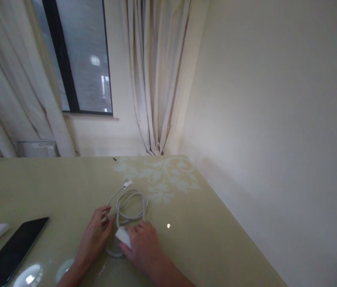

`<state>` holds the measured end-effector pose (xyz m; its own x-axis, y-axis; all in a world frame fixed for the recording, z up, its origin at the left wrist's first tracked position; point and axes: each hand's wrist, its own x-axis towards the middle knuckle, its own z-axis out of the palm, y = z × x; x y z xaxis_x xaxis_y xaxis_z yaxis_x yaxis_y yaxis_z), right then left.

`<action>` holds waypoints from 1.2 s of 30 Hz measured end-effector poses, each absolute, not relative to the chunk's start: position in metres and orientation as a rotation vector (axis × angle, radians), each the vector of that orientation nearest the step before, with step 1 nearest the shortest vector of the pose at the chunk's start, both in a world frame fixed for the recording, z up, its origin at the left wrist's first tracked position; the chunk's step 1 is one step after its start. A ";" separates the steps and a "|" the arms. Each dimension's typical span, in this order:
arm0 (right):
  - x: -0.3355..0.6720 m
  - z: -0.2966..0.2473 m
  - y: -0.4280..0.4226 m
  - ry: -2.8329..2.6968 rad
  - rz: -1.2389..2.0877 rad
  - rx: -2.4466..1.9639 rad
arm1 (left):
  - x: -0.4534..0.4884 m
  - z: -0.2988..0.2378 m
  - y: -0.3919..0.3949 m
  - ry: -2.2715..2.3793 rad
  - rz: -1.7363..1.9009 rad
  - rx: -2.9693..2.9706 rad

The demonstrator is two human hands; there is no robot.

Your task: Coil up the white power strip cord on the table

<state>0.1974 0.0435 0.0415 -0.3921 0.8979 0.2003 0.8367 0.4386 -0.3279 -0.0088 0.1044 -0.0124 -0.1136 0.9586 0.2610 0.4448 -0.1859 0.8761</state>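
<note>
Fingers of the right hand (144,245) curl over a white charger block (123,236) on the glossy table (216,247). The left hand (92,239) pinches its white cable (132,217) between thumb and forefinger. The cable's loops lie just beyond, with the plug end (127,184) farthest. A dark tablet (13,249) rests to the left, and curtains (156,79) hang behind.

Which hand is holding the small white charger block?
The right hand grips the small white rectangular charger block; the left hand instead pinches the coiled white cable.

text: none legible | white charger (122,236), dark tablet (13,251): seemingly unmarked | view blurred
</note>
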 end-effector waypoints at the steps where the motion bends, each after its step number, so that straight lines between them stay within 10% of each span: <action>1: 0.195 0.039 0.046 -2.366 0.248 -1.480 | -0.008 -0.012 0.105 1.529 1.283 1.578; 17: 0.180 0.040 0.048 -2.350 0.219 -1.853 | -0.005 0.002 0.102 1.376 1.382 0.997; 24: 0.217 0.039 0.035 -2.390 0.317 -1.430 | -0.001 -0.014 0.094 1.884 1.332 1.882; 36: 0.232 0.046 0.037 -1.860 0.535 -0.994 | 0.023 -0.004 0.075 1.320 0.963 2.402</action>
